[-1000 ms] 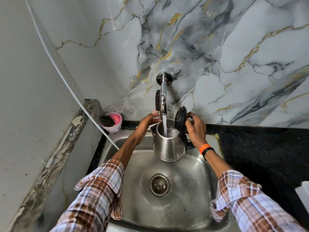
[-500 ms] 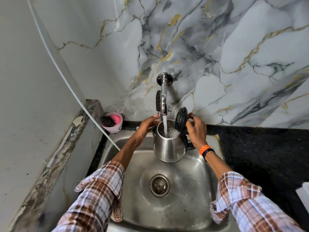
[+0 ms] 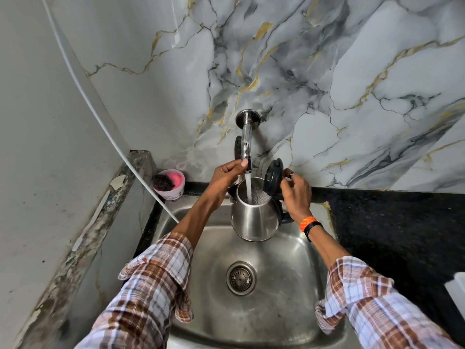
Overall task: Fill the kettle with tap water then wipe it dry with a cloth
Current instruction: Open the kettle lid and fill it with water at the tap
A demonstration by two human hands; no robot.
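A steel kettle (image 3: 254,217) hangs over the sink (image 3: 289,260), directly under the chrome wall tap (image 3: 246,142). Water runs from the spout into its open top. Its black lid (image 3: 273,180) stands tipped up. My right hand (image 3: 297,195) grips the kettle's black handle at the lid hinge. My left hand (image 3: 227,176) is raised beside the tap, with the fingertips pinched on the spout's tip. No cloth is in view.
A pink tub (image 3: 169,183) with a dark scrubber sits at the sink's back left corner. A white hose (image 3: 100,117) runs down into the sink. Black counter (image 3: 390,222) lies to the right, with a white object (image 3: 456,290) at its edge.
My left hand rose from the kettle's rim to the tip of the tap. The kettle stayed under the running water, held by my right hand.
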